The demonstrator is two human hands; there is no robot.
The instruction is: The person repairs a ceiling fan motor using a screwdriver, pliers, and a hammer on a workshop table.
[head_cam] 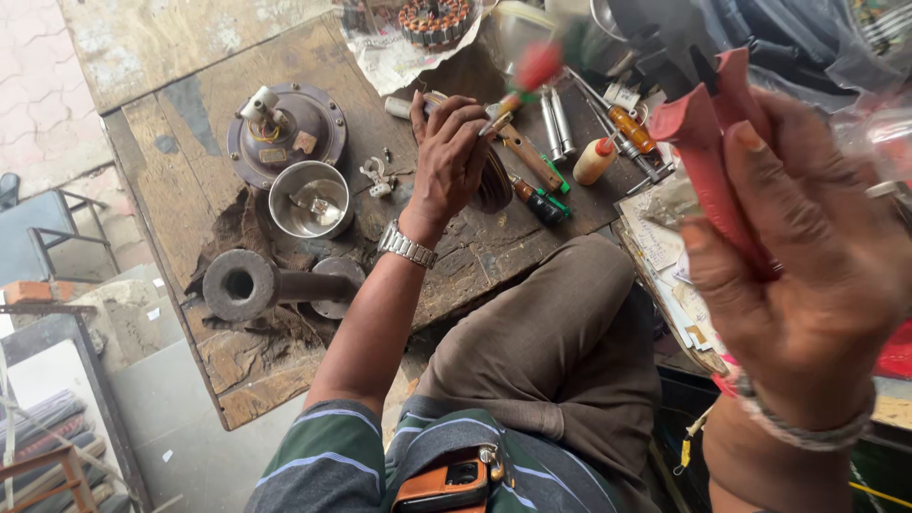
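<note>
Two hands busy: left hand (446,161) pinches a thin tool (496,119) over a dark wound coil (494,180) on the tabletop (180,123); right hand (807,256), raised close to the camera (blurred), clamps red-handled pliers (708,142), handles pointing up-left. The coil lies under the left hand, well apart from the right; screwdrivers (541,195) just beside.

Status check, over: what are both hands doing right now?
Left hand grips a screwdriver over the bench. Right hand holds red-handled pliers, raised. Nothing between them.

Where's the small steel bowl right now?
The steel bowl sits on the wooden bench, left of the left hand, just below the round motor housing.
</note>
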